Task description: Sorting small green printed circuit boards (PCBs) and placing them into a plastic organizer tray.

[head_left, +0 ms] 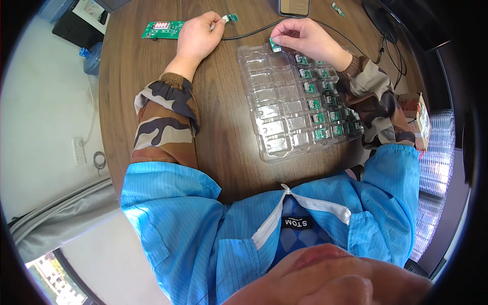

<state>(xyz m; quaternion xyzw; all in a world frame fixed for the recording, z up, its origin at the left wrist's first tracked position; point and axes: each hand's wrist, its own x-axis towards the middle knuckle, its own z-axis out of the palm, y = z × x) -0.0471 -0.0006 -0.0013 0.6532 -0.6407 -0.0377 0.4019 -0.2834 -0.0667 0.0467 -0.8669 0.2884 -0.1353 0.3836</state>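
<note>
Tray [267, 113] of clear plastic is sitting mid-desk [218, 112] at a slight angle, with little green modules [314, 104] in its right-hand columns. Right hand [307, 38] is up at the far edge, thumb and index pinched together on another one, the right module [275, 46]. It's right over that edge; can't tell if it's touching the plastic.

Left hand [200, 36] is further left, back of it facing up, fingertips closed on the white end of the left module [232, 18]. It overlaps one end of a bigger green board [173, 29] with a lit red display; can't tell if hand and board touch.

Black cable [249, 35] runs from beside the left hand, behind the tray and off to the right. Phone [294, 7] lies at the far side, with a spare module [337, 9] to its right. Both sleeves [165, 122] are camo below a blue smock [173, 213].
</note>
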